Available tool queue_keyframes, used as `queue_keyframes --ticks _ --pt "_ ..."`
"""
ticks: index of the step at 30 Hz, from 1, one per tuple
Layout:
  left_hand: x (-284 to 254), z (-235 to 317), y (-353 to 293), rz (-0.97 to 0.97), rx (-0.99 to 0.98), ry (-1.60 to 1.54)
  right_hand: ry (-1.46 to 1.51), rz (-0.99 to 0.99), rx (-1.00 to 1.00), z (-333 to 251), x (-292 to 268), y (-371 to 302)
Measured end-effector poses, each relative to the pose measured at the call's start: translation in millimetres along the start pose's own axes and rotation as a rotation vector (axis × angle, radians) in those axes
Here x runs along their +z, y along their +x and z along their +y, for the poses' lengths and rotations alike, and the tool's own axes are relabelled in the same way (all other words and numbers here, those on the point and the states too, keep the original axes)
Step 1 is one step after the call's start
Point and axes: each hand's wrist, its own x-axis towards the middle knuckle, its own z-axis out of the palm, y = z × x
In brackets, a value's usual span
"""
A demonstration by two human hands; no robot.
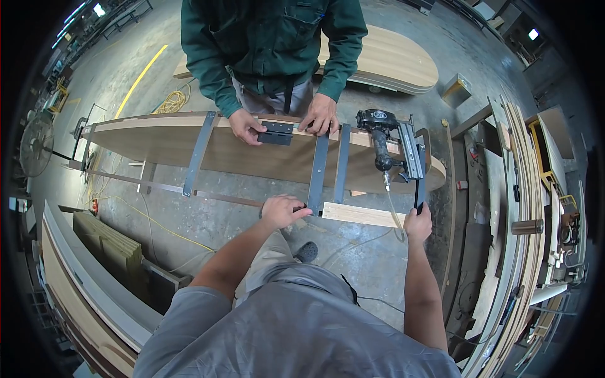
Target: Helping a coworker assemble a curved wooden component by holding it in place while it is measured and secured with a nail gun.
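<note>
My left hand (282,211) is closed at the near side of the frame, its fingertips by the lower end of a dark metal bar (318,169); a small black piece shows at them, partly hidden. With closed fingers my right hand (418,225) grips the near end of another dark bar (420,189), beside a pale wood strip (362,215). Between us a long wooden panel (252,157) stands on edge across the bars. Opposite me, a person in a green jacket (268,44) holds a black hinge (275,133) against its upper edge. A black nail gun (381,135) rests at the panel's right end.
An air hose (398,214) hangs from the nail gun. Stacked rounded boards (391,57) lie behind the person. Long wood strips (517,189) line the right side, boards (107,252) the left. A coiled yellow hose (173,101) and a metal can (456,90) are on the floor.
</note>
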Motion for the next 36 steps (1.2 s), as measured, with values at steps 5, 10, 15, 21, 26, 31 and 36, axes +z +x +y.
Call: queue_keyframes --ticks 5,10,15,21,26,31,36 --pt "0 -2 -1 0.008 -0.006 -0.041 -0.005 0.000 -0.001 3 1 -1" --pt "0 -4 -4 0.011 0.012 -0.020 -0.016 -0.079 0.044 -9 -9 -4" --pt "1 -4 -7 0.013 0.067 -0.017 0.001 -0.033 0.018 1 -4 -3" --pt "-4 -5 -9 -0.025 0.098 0.040 0.004 -0.049 0.016 -5 -4 -3" --pt "-10 -1 -7 -0.097 0.108 0.064 0.007 -0.019 0.009 -3 -9 -1" --pt "-1 -6 -20 0.073 0.136 0.088 0.053 -0.048 0.017 -12 -16 -8" --pt "-5 -9 -36 0.023 0.006 -0.012 0.054 -0.034 -0.008 -2 -7 -8"
